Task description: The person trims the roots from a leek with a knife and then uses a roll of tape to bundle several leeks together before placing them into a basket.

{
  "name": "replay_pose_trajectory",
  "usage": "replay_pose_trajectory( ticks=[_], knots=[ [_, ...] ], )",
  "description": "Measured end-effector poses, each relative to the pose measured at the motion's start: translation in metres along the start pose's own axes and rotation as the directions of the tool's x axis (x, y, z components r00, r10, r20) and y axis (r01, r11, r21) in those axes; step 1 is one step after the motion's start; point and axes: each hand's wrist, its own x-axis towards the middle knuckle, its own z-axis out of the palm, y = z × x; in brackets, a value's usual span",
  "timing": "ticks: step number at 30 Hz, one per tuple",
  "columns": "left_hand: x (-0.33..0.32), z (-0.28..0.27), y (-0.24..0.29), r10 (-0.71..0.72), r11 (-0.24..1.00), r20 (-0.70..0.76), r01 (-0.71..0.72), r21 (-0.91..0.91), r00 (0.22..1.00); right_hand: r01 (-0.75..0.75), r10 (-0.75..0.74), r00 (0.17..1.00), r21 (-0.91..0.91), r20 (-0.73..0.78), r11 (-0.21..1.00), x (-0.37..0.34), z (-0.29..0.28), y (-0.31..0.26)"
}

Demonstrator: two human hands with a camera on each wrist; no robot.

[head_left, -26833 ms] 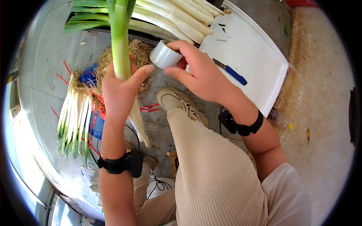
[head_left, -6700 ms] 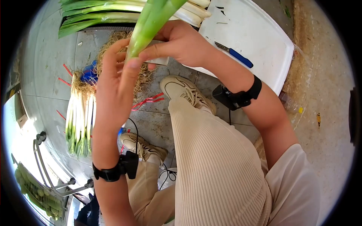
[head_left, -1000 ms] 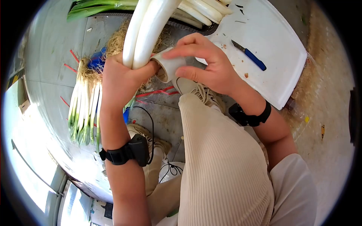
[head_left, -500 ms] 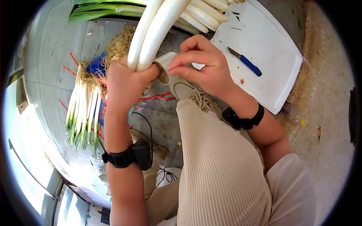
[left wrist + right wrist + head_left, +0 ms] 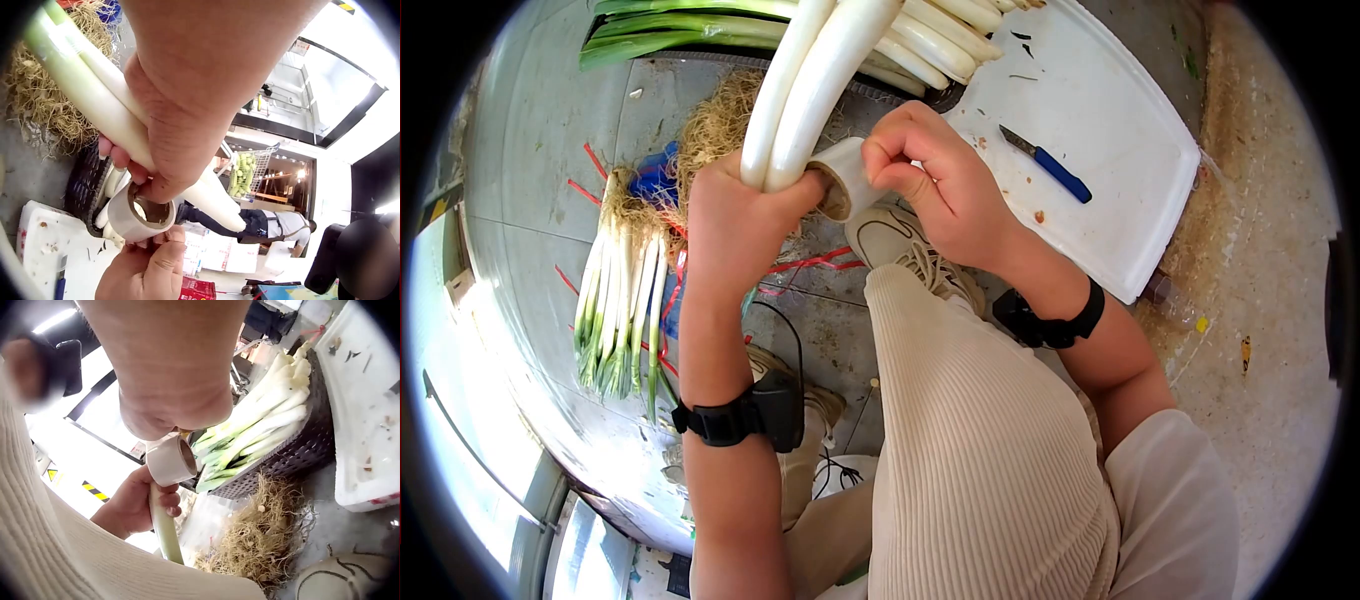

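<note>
Two thick white leeks (image 5: 825, 90) stand side by side in the left hand (image 5: 732, 225), whose fingers curl round them. The left thumb reaches into the core of a whitish tape roll (image 5: 852, 172), which sits against the leeks. At the roll's outer side the right hand (image 5: 948, 195) has thumb and forefinger pinched together on the tape; a loose end cannot be made out. In the left wrist view the right hand (image 5: 139, 274) touches the lower edge of the roll (image 5: 128, 224). The right wrist view shows the roll (image 5: 167, 461) above the left hand (image 5: 130, 503).
More leeks (image 5: 915, 50) lie in a dark woven basket (image 5: 290, 456) at the front. A white foam tray (image 5: 1100, 130) bears a blue-handled knife (image 5: 1062, 174) and scraps. Cut roots (image 5: 715, 120), a bundle of thin leeks (image 5: 622, 300) and red ties (image 5: 820, 262) lie on the floor.
The left hand keeps its grip on the leeks and roll. The right hand's spread fingers have closed to a pinch at the roll, and its fingertips have moved slightly right over the last half second.
</note>
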Motion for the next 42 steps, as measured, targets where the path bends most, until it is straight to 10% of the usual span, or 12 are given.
replay_pose_trajectory(
  ticks=[19, 22, 25, 27, 42],
  knots=[
    [0.010, -0.013, -0.006, 0.017, 0.980, -0.231, -0.062, -0.189, 0.973, 0.007, -0.009, 0.991, 0.019, 0.130, 1.000, -0.028, -0.015, 0.003],
    [0.007, -0.015, -0.003, 0.042, 0.974, -0.209, -0.086, -0.211, 0.977, -0.183, 0.158, 0.974, 0.153, 0.164, 0.971, -0.026, -0.023, 0.013],
    [0.005, -0.013, 0.000, 0.056, 0.965, -0.208, -0.106, -0.240, 0.977, -0.265, 0.313, 0.950, 0.517, -0.005, 0.814, -0.012, -0.017, 0.016],
    [0.006, -0.012, -0.001, 0.074, 0.958, -0.213, -0.129, -0.257, 0.974, -0.516, 0.511, 0.833, 0.632, 0.213, 0.577, 0.000, -0.021, 0.009],
    [0.006, -0.007, -0.002, 0.099, 0.940, -0.268, -0.178, -0.290, 0.958, -0.428, 0.250, 0.876, 0.904, 0.412, 0.011, 0.004, 0.005, 0.022]
  ],
)
